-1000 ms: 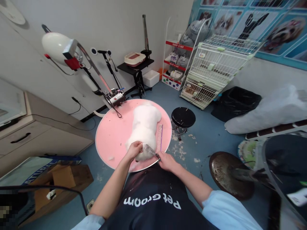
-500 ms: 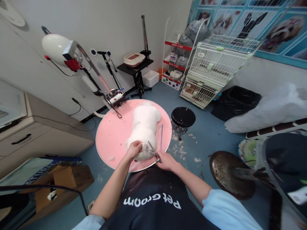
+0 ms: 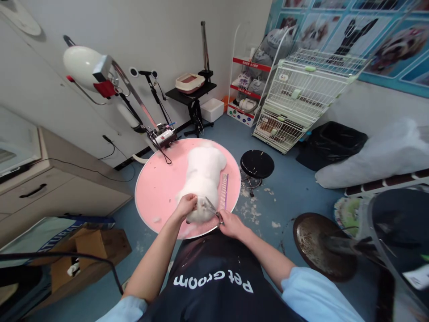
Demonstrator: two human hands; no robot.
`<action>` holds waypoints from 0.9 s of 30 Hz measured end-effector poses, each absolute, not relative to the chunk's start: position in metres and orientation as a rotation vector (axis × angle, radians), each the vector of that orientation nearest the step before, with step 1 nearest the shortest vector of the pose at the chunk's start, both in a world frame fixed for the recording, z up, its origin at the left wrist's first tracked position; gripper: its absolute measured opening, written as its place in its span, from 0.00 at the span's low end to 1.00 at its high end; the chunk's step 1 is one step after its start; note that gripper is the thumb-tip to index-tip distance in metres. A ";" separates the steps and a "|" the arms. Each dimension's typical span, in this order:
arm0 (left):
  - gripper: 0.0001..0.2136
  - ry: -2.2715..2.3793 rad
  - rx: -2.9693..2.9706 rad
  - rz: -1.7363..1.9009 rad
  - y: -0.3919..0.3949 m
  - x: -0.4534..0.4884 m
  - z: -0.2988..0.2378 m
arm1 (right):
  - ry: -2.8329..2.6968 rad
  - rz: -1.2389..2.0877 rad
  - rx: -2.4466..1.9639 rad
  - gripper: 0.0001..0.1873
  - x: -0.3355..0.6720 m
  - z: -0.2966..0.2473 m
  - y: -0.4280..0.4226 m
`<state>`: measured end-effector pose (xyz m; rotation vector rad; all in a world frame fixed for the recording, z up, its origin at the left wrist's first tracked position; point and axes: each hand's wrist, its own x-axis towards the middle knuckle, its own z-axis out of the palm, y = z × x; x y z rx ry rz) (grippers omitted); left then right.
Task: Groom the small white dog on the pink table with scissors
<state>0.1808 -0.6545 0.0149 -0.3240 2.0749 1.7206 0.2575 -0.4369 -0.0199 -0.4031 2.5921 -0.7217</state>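
A fluffy white dog (image 3: 204,167) lies on a round pink grooming table (image 3: 156,185), its head (image 3: 201,213) toward me. At the left side of that head, my left hand (image 3: 187,206) is closed in a pinch on the fur; whether an ear is in it I cannot make out. My right hand (image 3: 232,224) grips a pair of scissors (image 3: 212,206) by the finger loops. Their blades point up and left across the right side of the head. A comb (image 3: 224,190) with a purple spine lies on the table, right of the dog.
A black stool (image 3: 257,164) stands right of the table, with fur clippings on the floor around it. Behind the table's left edge rise a white dryer (image 3: 82,67) and its stand. Wire cages (image 3: 295,98) and a shelf rack (image 3: 250,89) are at the back.
The scissor blades look closer together than before. My left hand stays pinched at the dog's head. The whole view has shifted slightly.
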 end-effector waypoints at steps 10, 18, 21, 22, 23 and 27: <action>0.06 2.069 -0.329 1.728 -0.668 0.182 0.019 | 2.617 -0.728 -0.470 0.16 0.262 -0.030 -0.445; 0.04 2.226 -0.226 1.616 -0.673 0.187 0.012 | 2.636 -1.006 -0.297 0.17 0.266 -0.049 -0.445; 0.05 2.381 0.021 1.513 -0.668 0.195 0.013 | 2.591 -1.259 -0.031 0.11 0.265 -0.051 -0.447; 0.05 2.430 0.140 1.480 -0.666 0.198 0.013 | 2.576 -1.325 0.018 0.10 0.263 -0.050 -0.450; 0.06 2.466 0.260 1.446 -0.664 0.202 0.013 | 2.567 -1.378 0.034 0.10 0.260 -0.047 -0.454; 0.08 2.522 0.494 1.339 -0.661 0.214 0.006 | 2.637 -1.471 -0.162 0.07 0.240 -0.036 -0.474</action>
